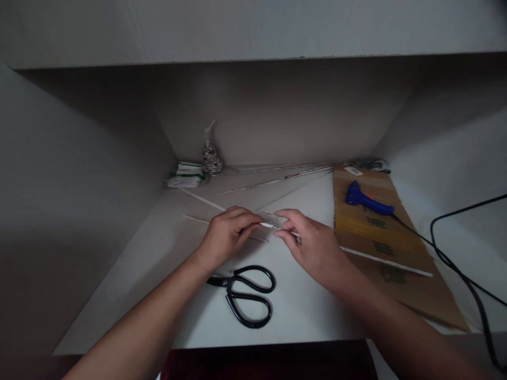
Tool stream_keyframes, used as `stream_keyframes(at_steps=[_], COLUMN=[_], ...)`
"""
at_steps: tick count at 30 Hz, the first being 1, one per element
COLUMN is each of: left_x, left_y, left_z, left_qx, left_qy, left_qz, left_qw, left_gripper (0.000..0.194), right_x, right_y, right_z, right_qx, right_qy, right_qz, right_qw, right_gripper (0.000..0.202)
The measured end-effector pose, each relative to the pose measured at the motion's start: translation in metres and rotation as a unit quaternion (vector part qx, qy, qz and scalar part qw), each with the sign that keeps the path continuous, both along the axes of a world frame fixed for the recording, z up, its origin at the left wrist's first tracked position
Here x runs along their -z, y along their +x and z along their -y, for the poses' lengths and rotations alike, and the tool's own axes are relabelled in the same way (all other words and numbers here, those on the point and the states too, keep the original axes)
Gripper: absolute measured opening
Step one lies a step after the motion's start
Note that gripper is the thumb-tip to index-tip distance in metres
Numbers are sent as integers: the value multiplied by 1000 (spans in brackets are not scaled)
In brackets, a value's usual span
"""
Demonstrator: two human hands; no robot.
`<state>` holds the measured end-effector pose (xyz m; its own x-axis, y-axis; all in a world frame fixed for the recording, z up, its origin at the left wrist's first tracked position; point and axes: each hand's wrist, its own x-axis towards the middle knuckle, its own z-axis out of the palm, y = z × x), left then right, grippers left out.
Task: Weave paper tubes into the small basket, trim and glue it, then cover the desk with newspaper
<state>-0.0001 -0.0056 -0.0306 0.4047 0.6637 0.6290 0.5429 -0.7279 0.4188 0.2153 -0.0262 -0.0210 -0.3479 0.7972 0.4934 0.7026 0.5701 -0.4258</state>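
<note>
Near the middle of the white shelf (304, 311), my left hand (229, 233) pinches a thin white stick (266, 225) between thumb and fingertips. Facing it, my right hand (307, 240) is closed on a second long white stick (388, 261), which runs out past the wrist to the right, over the cardboard. The ends of the two sticks meet, or nearly meet, between my fingertips; the exact contact is too small to tell. Black-handled scissors (249, 295) lie just below my hands, their blades partly hidden by my left forearm.
A blue glue gun (368, 200) rests on brown cardboard (368, 232) at the right, its black cable (451, 264) trailing rightward. Thin sticks (273, 182) lie along the back. A woven cone-shaped piece (212, 158) stands beside a white-and-green packet (187, 174) at the back left.
</note>
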Motion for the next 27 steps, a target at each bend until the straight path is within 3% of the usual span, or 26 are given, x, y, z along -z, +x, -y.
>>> stream_keyframes(at_steps=[10, 15, 19, 27], left_x=[2, 1, 1, 2], left_y=[3, 1, -1, 1], left_z=[2, 1, -1, -1], left_qx=[12, 3, -23, -8], left_qy=[-8, -15, -7, -8], left_qz=[-18, -29, -23, -21], left_qw=[1000, 999, 999, 1000], left_gripper=[12, 12, 11, 12], right_x=[2, 2, 3, 6], right_y=[-5, -2, 5, 3], right_z=[-2, -4, -7, -8], right_qx=[-31, -26, -11, -11], right_qy=[8, -13, -13, 2], right_qz=[-5, 6, 24, 28], right_qw=[999, 1000, 1000, 1000], right_gripper=[24, 31, 9, 12])
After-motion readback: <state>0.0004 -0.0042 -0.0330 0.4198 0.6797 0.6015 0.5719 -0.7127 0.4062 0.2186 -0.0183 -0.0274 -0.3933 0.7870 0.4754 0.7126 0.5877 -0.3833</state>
